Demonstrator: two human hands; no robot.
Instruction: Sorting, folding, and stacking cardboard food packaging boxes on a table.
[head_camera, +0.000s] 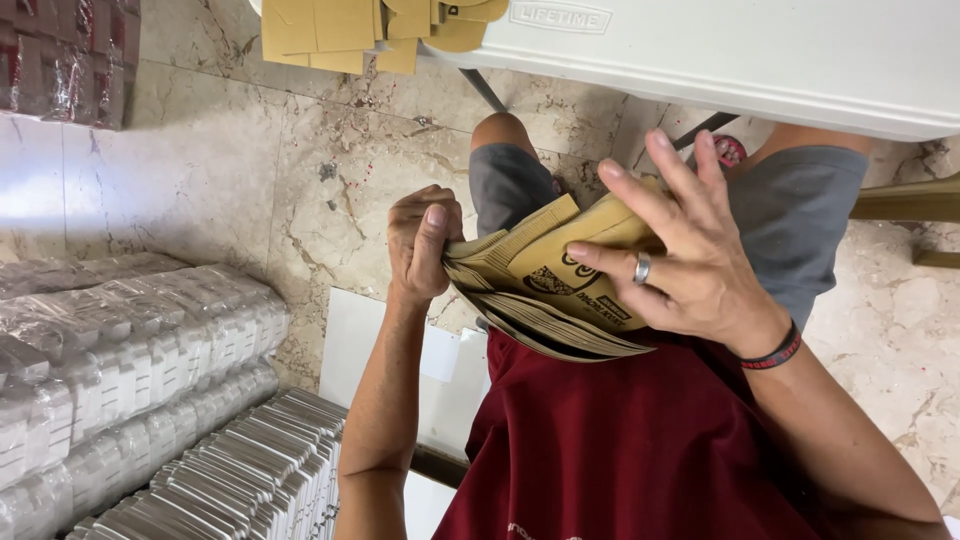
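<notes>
A stack of flat tan paper bags (540, 290) with black print sits in my lap, above my grey shorts and dark red shirt. My left hand (422, 245) pinches the stack's left edge, thumb on top. My right hand (690, 250), with a ring and a dark wristband, lies spread over the right side of the stack, fingers pressed on the top bag.
A white folding table (760, 55) spans the top, with more tan bags (350, 30) at its left end. Shrink-wrapped packs of small silver-white boxes (130, 360) lie at the left on the marble floor. A white board (380, 350) rests by my leg.
</notes>
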